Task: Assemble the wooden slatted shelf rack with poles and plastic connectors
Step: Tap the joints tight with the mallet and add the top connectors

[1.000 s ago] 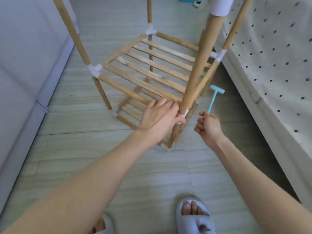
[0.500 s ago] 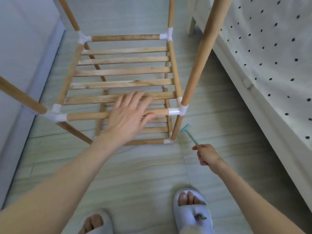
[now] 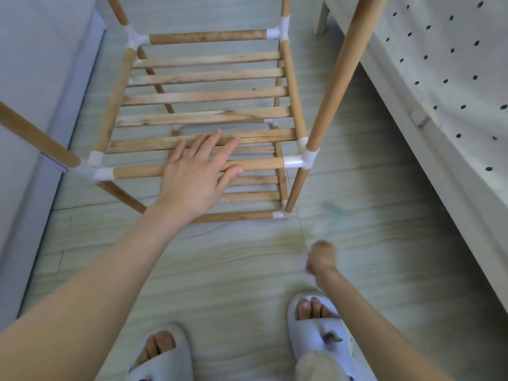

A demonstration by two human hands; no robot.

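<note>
So the rack (image 3: pixel 204 97) sits on the pale wood-look floor (image 3: pixel 220 270), between a grey wall panel on the left and a bed with a white black-dotted cover (image 3: pixel 445 67) on the right. It's light brown wood, kinda blotchy in places, with round poles for the frame and flat slats across. The upper shelf has five slats running side to side, and there's a lower slatted shelf visible underneath it near the floor. Upright poles stick up past the top of the picture at every corner; the front right pole (image 3: pixel 334 86) is the most obvious one, leaning across the view. White plastic connectors join the corners, like the front right connector (image 3: pixel 301 160), where the front rail (image 3: pixel 255 163) plugs in.

Left hand (image 3: pixel 196 171) lies flat on the front rail and nearest slat, fingers straight and spread, not grabbing anything. Right hand (image 3: pixel 321 257) is low near the floor and badly motion-blurred. It looks fisted, with a faint teal smear above it, but I honestly can't tell what it's doing. Grey slippers (image 3: pixel 316 336) at the bottom.
</note>
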